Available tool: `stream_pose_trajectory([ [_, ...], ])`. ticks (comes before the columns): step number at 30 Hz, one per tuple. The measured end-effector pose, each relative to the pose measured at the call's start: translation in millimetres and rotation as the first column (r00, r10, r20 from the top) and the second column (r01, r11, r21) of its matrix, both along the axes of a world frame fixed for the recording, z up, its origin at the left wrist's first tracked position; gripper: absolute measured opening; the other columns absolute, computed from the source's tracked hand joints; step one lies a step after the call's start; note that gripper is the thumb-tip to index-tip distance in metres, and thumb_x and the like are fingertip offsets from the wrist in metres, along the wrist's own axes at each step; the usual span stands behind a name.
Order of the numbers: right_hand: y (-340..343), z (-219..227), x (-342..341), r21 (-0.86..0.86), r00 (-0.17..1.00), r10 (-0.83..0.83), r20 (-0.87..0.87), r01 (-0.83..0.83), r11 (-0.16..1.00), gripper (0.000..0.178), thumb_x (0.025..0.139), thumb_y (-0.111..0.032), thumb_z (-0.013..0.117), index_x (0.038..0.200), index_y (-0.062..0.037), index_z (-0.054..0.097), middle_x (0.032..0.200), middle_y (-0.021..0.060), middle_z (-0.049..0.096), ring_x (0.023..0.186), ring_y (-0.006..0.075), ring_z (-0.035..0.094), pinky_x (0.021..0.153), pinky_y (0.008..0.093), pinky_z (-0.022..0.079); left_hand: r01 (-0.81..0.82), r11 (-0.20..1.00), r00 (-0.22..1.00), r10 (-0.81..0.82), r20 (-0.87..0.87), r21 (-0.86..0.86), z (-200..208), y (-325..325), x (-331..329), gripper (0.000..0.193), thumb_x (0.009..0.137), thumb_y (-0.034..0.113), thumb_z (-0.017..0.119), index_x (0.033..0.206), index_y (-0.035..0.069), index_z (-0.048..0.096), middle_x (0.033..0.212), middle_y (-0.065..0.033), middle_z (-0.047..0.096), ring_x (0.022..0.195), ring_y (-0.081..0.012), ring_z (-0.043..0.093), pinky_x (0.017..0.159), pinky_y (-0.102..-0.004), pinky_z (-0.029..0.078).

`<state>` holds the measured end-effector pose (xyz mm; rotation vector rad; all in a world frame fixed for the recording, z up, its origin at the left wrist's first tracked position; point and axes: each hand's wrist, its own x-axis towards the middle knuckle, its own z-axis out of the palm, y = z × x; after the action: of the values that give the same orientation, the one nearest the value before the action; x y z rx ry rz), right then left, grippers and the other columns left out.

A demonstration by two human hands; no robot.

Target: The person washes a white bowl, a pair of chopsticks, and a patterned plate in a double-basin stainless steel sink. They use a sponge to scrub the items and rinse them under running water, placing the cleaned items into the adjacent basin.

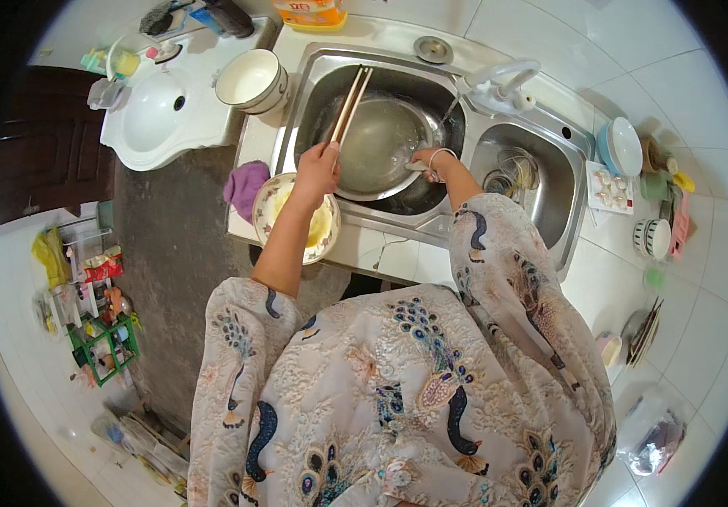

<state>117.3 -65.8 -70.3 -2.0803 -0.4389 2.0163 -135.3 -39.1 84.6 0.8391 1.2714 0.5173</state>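
Round silver-coloured metal pan (374,196), holding cloudy water, sits in the large steel left sink basin (320,97), ahead of me and between my hands. Furthest left, a white ceramic washbasin with a wavy edge (136,144) stands beyond some dark floor; nearer, a crumpled purple cloth (247,190) lies just beside a round plate with a flowered rim (264,207), and my left forearm crosses above that plate. My left hand (320,173) is closed around a pair of long pale wooden chopsticks (349,103), their long axis running away from me and leaning slightly right, over the pan's left side toward the basin's back edge. From this grip the pan lies to the right and a little ahead; being round, it has no long axis of its own. My right hand (434,164) is nearer its rim, curled around a pale grey piece (416,166); I cannot tell whether that is a handle. Room shows behind and left of the pan, while its near edge lies close to the basin's front. On the right, a curved white tap (499,93) overhangs the back corner, and the divider bounds that side.
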Motion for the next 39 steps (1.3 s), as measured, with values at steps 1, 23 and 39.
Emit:
stream_pose_trajectory([
  [1,-3,3,-2,0.034,0.999,-0.016,0.027,0.015,0.999,0.020,0.073,-0.023,0.057,0.071,-0.0037,0.053,0.046,0.0055,0.043,0.032,0.0140,0.038,0.030,0.0273,0.031,-0.014,1.000,1.000,0.014,0.013,-0.013,0,-1,-1,0.020,0.089,0.028,0.049,0.089,0.008,0.049,0.059,-0.0009,0.044,0.037,-0.0065,0.032,0.032,-0.0209,0.021],
  [23,-13,124,40,0.150,0.853,0.130,0.505,-0.235,0.960,0.029,0.076,-0.024,0.056,0.073,0.0052,0.060,0.067,0.0185,0.061,0.057,0.0271,0.061,0.053,0.0419,0.046,-0.062,0.998,0.973,0.067,0.219,-0.029,6,-2,-7,0.021,0.089,0.028,0.048,0.086,0.007,0.045,0.059,-0.0019,0.044,0.037,-0.0068,0.033,0.032,-0.0215,0.023],
  [39,-75,185,4,0.289,0.414,-0.086,0.906,-0.458,0.841,0.050,0.075,-0.023,0.056,0.116,0.0011,0.043,0.090,0.0243,0.061,0.083,0.0389,0.059,0.075,0.0448,0.047,-0.066,0.998,0.968,0.061,0.242,0.013,7,3,8,0.021,0.089,0.027,0.047,0.085,0.006,0.045,0.059,-0.0015,0.044,0.037,-0.0068,0.032,0.033,-0.0221,0.024],
])
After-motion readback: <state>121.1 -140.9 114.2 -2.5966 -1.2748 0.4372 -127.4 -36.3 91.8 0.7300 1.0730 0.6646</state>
